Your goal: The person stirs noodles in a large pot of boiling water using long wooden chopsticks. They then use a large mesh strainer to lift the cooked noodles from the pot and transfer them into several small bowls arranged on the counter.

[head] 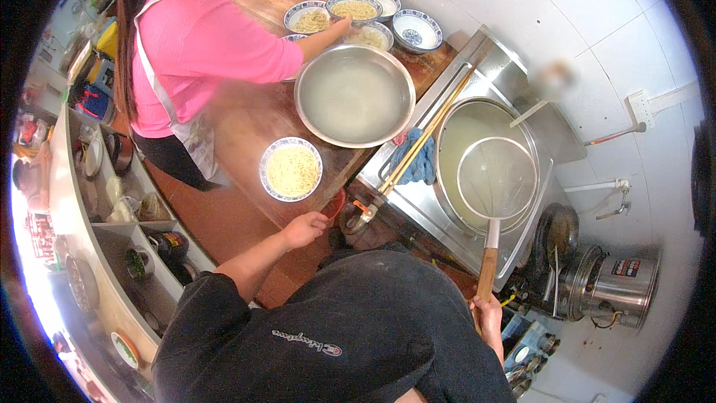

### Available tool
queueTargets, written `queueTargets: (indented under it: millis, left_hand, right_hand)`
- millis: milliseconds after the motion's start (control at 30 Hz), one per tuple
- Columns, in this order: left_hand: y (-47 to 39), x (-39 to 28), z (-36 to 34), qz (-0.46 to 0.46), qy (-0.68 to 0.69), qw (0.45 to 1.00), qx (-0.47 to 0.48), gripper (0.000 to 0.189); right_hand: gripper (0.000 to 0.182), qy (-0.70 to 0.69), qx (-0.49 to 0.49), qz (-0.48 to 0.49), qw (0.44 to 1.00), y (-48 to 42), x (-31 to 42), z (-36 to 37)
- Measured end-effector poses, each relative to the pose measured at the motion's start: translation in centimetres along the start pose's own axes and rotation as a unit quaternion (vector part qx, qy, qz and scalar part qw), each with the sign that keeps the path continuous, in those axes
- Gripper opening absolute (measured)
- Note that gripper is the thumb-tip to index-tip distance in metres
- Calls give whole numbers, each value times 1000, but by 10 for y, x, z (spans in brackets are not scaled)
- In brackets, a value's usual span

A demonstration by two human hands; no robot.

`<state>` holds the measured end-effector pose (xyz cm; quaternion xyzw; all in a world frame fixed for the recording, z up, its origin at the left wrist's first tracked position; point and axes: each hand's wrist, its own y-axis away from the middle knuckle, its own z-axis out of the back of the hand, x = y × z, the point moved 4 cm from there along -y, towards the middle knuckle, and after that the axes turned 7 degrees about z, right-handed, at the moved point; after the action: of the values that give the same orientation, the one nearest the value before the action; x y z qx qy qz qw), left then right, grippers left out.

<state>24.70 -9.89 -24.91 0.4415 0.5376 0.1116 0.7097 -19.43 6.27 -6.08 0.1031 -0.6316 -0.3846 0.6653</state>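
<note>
My right hand [488, 316] grips the wooden handle of a round wire-mesh strainer [498, 173]. The strainer's mesh is over a large steel pot [453, 190] of cloudy liquid, and no noodles show in it. At the table's edge my left hand [305, 229] holds a red plastic vessel [335, 205] by its near side; most of the vessel is hidden. Just beyond that hand, a blue-and-white bowl of noodles [291, 170] rests on the wooden table [246, 117]. Farther back stands a wide steel basin [355, 98] of cloudy water.
A co-worker in a pink top [224, 39] reaches among several patterned bowls [417, 31] behind the basin. Long chopsticks [428, 129] and a blue cloth [414, 158] lie on the steel stove top [405, 198]. An orange-handled valve [362, 208] projects at its front. Shelves [128, 235] stand at left.
</note>
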Motion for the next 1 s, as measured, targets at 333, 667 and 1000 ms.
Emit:
queueTargets:
  millis: [333, 667, 1000]
  left_hand:
    - [7, -53, -25, -85, 10, 994, 70, 40]
    - [22, -86, 0, -144, 162, 976, 11, 41]
    - [42, -152, 126, -334, 511, 775, -163, 73]
  right_hand:
    - [10, -3, 0, 33, 999, -10, -5, 4]
    - [8, 49, -31, 44, 997, 2, 9, -10]
    - [12, 11, -17, 65, 998, -10, 5, -1]
